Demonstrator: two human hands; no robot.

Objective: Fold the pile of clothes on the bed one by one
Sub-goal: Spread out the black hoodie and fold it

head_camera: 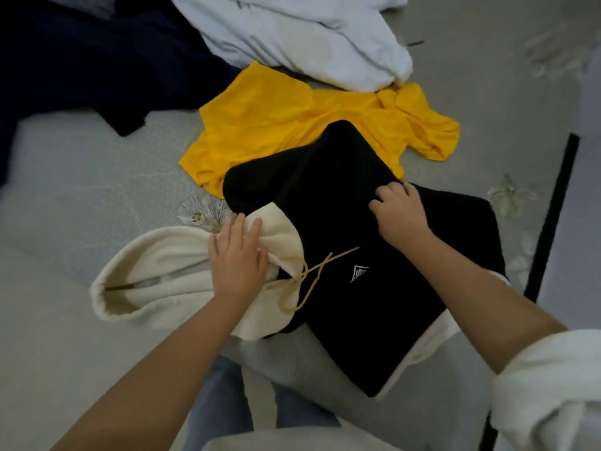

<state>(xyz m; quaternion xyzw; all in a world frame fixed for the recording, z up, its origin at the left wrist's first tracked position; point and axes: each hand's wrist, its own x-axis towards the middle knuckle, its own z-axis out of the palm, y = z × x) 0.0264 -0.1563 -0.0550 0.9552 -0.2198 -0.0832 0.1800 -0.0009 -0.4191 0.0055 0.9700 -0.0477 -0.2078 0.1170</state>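
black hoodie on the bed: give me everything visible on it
The hoodie is black, fleecy-looking fabric with a cream hood, cream trim at its near edge, a tan drawstring and a small white triangular logo on the chest. It lies partly folded on the bed, one sleeve laid over the body, overlapping a yellow garment. The left hand rests flat on the hood; the right hand grips the sleeve fabric.

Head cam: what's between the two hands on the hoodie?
Black hoodie front and its tan drawstring, between left hand and right hand.
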